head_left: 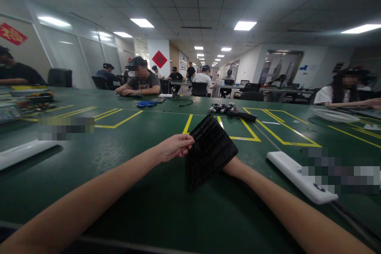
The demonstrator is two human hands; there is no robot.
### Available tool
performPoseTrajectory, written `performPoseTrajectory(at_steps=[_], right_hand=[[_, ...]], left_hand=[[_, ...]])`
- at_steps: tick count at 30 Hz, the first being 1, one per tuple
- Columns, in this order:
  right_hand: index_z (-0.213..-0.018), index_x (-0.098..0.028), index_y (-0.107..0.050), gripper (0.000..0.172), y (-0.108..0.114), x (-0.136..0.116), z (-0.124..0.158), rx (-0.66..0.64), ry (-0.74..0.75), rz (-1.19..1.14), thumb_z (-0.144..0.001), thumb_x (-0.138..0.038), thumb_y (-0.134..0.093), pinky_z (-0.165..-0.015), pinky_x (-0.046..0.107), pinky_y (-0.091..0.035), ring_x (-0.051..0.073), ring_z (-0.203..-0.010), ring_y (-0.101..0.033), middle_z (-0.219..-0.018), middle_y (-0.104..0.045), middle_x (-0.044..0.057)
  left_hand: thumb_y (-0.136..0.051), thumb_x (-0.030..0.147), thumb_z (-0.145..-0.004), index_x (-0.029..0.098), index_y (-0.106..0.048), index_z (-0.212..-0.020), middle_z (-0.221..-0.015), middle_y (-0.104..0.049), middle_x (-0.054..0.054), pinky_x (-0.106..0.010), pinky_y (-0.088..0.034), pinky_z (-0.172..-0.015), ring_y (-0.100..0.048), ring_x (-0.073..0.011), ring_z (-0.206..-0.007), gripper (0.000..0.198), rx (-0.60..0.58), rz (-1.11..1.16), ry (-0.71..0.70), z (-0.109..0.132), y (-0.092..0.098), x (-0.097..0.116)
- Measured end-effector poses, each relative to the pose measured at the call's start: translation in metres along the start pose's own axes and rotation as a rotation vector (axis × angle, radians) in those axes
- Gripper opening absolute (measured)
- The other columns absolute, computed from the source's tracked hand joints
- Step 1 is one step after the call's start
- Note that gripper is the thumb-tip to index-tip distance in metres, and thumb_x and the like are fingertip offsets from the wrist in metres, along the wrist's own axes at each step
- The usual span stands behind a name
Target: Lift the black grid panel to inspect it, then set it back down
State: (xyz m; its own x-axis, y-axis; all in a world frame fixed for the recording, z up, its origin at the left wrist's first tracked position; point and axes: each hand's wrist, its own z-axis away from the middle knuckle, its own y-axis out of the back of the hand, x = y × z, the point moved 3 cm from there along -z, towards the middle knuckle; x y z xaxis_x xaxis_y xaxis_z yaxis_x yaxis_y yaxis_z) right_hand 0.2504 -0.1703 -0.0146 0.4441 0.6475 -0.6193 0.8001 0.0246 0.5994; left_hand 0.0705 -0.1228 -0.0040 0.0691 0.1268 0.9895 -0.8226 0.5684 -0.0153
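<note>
A black tray (210,151) with raised dividers is tilted above the green table (143,206) in the middle of the view. My left hand (177,145) is at the tray's left edge, its fingers curled and pinched there. My right hand (233,166) reaches behind the tray's lower right side; its fingers are hidden by the tray, and only the part near the wrist shows.
White power strips lie at the right (300,176) and left (26,152). Beyond the tray are a black-handled tool (242,116), a blue item (146,104) and yellow tape outlines. Several people sit at tables, one across from me (141,81).
</note>
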Motion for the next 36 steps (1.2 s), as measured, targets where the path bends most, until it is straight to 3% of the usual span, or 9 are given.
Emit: performPoseTrajectory(at_steps=[5,12,15,20,24,30,36], right_hand=[[-0.118,-0.025,-0.052,0.036,-0.002,0.002,-0.001,-0.027,0.054,0.013,-0.084,-0.029,-0.045,-0.102,0.042,-0.032,0.021,-0.118,-0.045,-0.126,-0.052,0.003],[-0.116,-0.024,-0.054,0.035,-0.005,0.008,0.001,-0.020,0.076,0.047,-0.083,-0.026,-0.046,-0.102,0.043,-0.031,0.022,-0.118,-0.045,-0.126,-0.052,0.005],[-0.117,-0.025,-0.054,0.035,-0.005,0.008,0.002,-0.017,0.083,0.060,-0.083,-0.026,-0.046,-0.101,0.043,-0.033,0.023,-0.117,-0.045,-0.126,-0.052,0.005],[-0.116,-0.026,-0.054,0.034,-0.009,0.010,-0.001,-0.015,0.094,0.079,-0.083,-0.024,-0.045,-0.101,0.043,-0.033,0.022,-0.117,-0.046,-0.124,-0.054,0.003],[-0.117,-0.028,-0.053,0.036,-0.015,0.019,-0.001,0.003,0.096,0.140,-0.082,-0.023,-0.046,-0.104,0.044,-0.028,0.022,-0.119,-0.042,-0.127,-0.051,0.002],[-0.118,-0.027,-0.051,0.035,-0.016,0.020,0.001,0.020,0.072,0.107,-0.084,-0.026,-0.047,-0.102,0.044,-0.031,0.023,-0.120,-0.041,-0.128,-0.049,0.004],[-0.112,-0.019,-0.051,0.030,-0.015,0.013,-0.001,0.051,0.021,0.071,-0.085,-0.032,-0.048,-0.084,0.039,-0.046,0.018,-0.099,-0.054,-0.117,-0.052,0.007]], left_hand=[[-0.060,0.023,-0.072,0.015,-0.048,-0.081,-0.065,-0.050,0.004,-0.010,-0.013,-0.034,-0.033,0.0009,-0.037,0.017,-0.073,0.111,0.024,-0.004,-0.007,-0.008],[-0.060,0.028,-0.072,0.016,-0.045,-0.081,-0.058,-0.043,0.007,-0.012,-0.010,-0.034,-0.026,0.0009,-0.034,0.021,-0.074,0.073,0.019,-0.006,-0.011,-0.019],[-0.057,0.033,-0.074,0.017,-0.045,-0.083,-0.056,-0.043,0.007,-0.014,-0.012,-0.034,-0.027,-0.0006,-0.034,0.022,0.016,-0.067,-0.083,-0.004,-0.010,-0.020],[-0.051,0.033,-0.077,0.015,-0.050,-0.073,-0.057,-0.045,0.004,-0.019,-0.030,-0.044,-0.040,-0.0070,-0.047,0.018,0.255,-0.542,-0.393,0.002,-0.010,-0.015],[-0.044,0.032,-0.082,0.016,-0.051,-0.065,-0.062,-0.051,-0.001,-0.025,-0.035,-0.055,-0.046,-0.0128,-0.059,0.024,0.429,-0.903,-0.476,0.010,-0.011,-0.010],[-0.043,0.025,-0.082,0.016,-0.056,-0.076,-0.075,-0.057,-0.004,-0.027,-0.036,-0.064,-0.051,-0.0161,-0.071,0.016,0.221,-1.110,-0.535,0.014,-0.011,-0.001],[-0.038,0.038,-0.084,0.017,-0.050,-0.064,-0.061,-0.049,-0.001,-0.025,-0.032,-0.056,-0.046,-0.0141,-0.059,0.032,0.203,-1.122,-0.438,0.006,-0.003,0.005]])
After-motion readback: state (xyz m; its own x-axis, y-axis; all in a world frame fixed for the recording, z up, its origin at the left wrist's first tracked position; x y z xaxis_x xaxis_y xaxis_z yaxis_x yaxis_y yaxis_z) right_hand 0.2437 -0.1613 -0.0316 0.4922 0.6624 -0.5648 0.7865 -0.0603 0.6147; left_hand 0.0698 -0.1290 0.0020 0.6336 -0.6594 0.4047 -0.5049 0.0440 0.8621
